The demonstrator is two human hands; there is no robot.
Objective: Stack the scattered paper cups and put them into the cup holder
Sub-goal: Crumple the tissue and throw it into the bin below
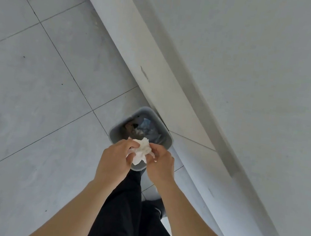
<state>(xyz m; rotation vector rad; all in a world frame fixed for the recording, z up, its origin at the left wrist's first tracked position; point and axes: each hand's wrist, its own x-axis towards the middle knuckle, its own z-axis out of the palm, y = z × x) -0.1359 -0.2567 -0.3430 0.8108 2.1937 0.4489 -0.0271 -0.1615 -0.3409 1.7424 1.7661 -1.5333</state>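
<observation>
No paper cups and no cup holder show in the head view. My left hand (pixel 116 157) and my right hand (pixel 162 162) are together in front of me, both gripping a crumpled white tissue (pixel 141 150) between them. The tissue hangs directly above the near rim of a grey waste bin (pixel 115 131) that stands on the floor. The bin holds dark and bluish rubbish.
Grey floor tiles (pixel 38 85) fill the left side. A pale wall (pixel 253 70) with a light baseboard (pixel 139 48) runs diagonally from the top centre to the lower right, right behind the bin. My legs in black trousers (pixel 126 211) stand below the hands.
</observation>
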